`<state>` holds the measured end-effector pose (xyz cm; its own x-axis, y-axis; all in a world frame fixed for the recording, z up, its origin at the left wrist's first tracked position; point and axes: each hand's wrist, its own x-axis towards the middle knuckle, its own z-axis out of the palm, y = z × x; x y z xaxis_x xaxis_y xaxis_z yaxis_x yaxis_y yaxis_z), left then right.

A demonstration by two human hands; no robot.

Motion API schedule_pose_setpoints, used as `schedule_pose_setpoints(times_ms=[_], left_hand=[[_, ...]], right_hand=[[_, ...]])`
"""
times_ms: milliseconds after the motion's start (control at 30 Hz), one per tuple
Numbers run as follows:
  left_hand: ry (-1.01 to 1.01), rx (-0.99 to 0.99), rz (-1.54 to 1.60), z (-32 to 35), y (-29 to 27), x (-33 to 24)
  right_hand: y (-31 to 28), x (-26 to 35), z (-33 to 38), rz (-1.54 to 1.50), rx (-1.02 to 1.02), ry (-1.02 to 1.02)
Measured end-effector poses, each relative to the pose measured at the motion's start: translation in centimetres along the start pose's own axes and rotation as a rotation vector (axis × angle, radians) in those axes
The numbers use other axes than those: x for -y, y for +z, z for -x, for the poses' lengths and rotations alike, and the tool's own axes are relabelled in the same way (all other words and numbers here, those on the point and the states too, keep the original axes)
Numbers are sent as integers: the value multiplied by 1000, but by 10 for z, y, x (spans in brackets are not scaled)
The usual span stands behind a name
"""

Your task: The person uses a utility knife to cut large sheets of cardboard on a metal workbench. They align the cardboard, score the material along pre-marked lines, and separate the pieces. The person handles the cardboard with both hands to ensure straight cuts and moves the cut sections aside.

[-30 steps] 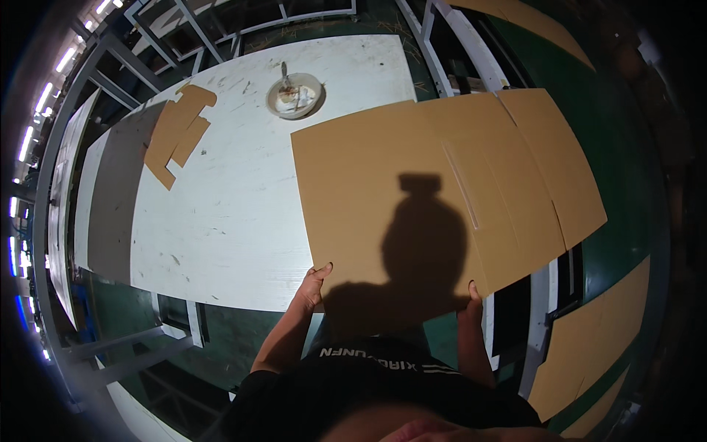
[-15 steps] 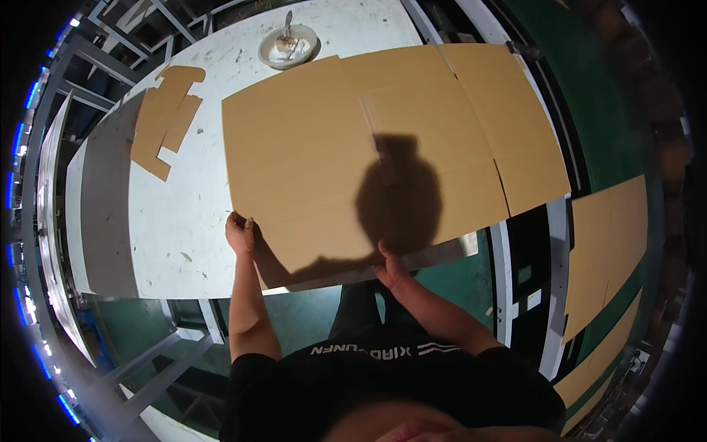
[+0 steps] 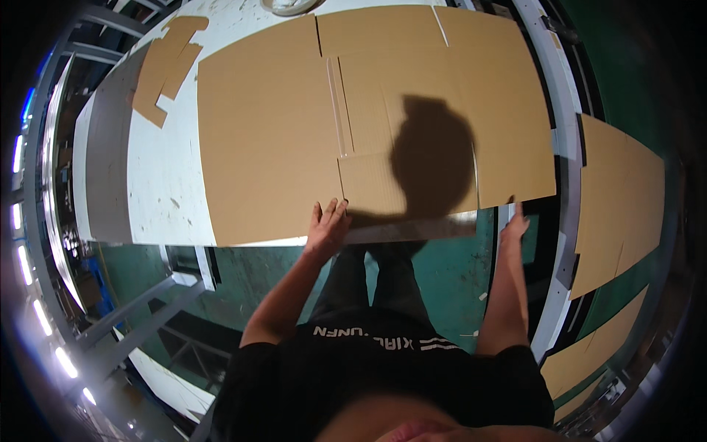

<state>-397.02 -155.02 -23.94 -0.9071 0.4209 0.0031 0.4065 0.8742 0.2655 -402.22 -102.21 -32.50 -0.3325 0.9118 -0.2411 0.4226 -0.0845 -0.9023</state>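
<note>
You had slid the cardboard [image 3: 309,125] toward 9 o'clock across the bench [image 3: 158,184]; left hand [image 3: 328,225] lay spread flat on its near edge, right hand [image 3: 513,225] pinched the corner.

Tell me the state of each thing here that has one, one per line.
Large cardboard sheet: unfolded, lying flat on the white table.
Left hand: fingers spread, resting on the sheet's near edge.
Right hand: at the sheet's near right corner.
Small cardboard pieces: flat on table.

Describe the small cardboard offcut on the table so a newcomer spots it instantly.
Start at the white table. A big flat cardboard sheet covers most of it, under both hands. The offcut lies at the far left corner, apart from that sheet: much smaller, with a notched, stepped outline.
</note>
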Motion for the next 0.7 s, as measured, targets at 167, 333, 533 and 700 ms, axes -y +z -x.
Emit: schedule_pose_setpoints(times_ms=[167, 333, 533, 700], left_hand=[[101, -34, -122, -8, -17, 0], [96, -62, -182, -4, -13, 1], [82, -99, -107, -5, -10, 1], [67, -173, -33, -12, -2, 1]], right_hand=[[-1, 60, -64, -436, 303, 324], [-21, 177, 77, 37, 409, -527], [2, 195, 244, 164, 1076, -1186], [60, 114, 318, 825, 916, -1699]])
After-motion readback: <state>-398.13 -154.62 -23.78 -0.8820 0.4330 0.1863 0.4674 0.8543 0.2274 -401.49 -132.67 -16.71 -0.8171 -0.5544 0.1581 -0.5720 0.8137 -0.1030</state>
